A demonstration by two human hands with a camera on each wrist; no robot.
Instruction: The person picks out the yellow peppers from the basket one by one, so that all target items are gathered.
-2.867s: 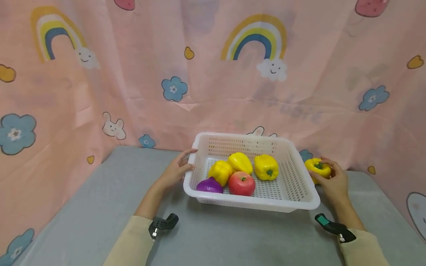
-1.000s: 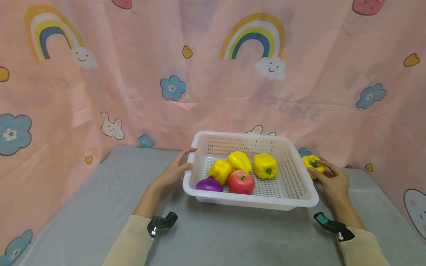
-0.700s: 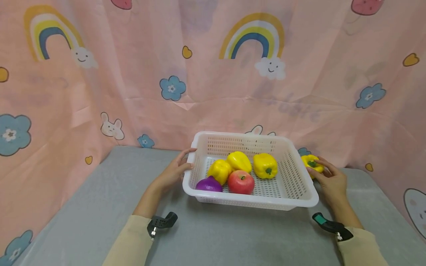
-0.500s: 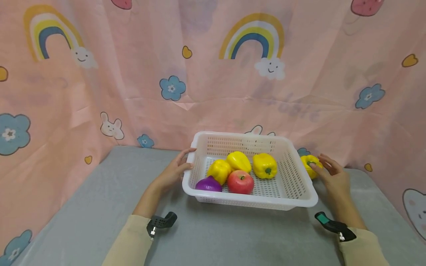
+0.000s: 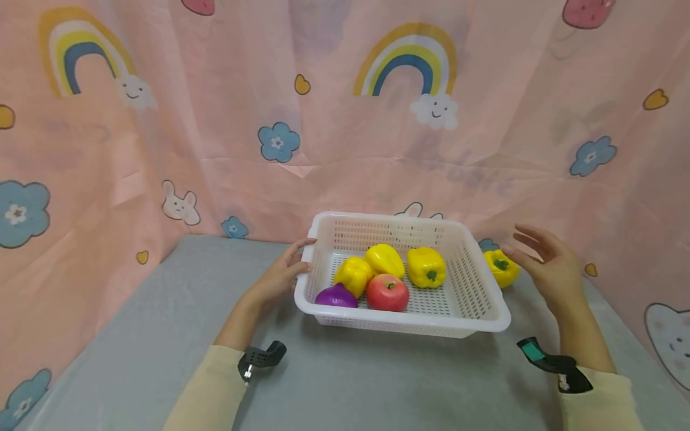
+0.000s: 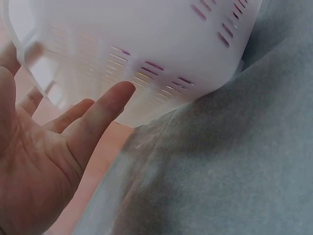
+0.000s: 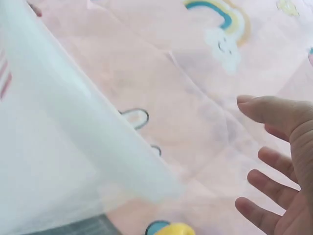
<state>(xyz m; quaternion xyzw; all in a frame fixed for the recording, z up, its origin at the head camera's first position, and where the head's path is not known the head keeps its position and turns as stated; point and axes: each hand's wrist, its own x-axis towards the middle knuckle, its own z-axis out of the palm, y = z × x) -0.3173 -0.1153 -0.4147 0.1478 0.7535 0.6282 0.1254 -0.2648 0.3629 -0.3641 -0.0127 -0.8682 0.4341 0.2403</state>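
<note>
My left hand (image 5: 280,272) grips the left rim of a white plastic basket (image 5: 409,323). In the left wrist view its thumb is at the rim and its other fingers lie along the outer wall. My right hand (image 5: 555,269) is raised with fingers spread, holding nothing. Below and left of it, a yellow bell pepper (image 5: 504,272) rests outside the basket against its right side. Inside are another yellow bell pepper (image 5: 426,267), two rounded yellow pieces of unclear kind, a red apple (image 5: 387,293) and a purple onion (image 5: 336,296).
Grey cloth (image 5: 377,383) covers the table under the basket. A pink patterned curtain (image 5: 334,179) hangs close behind the basket and along both sides of the table. Black wrist camera mounts (image 5: 264,354) stick out from both sleeves.
My right hand has let go of the outside bell pepper and lifted up and to the right. Before that, it slid the pepper left toward the basket. My left hand stays on the rim.
</note>
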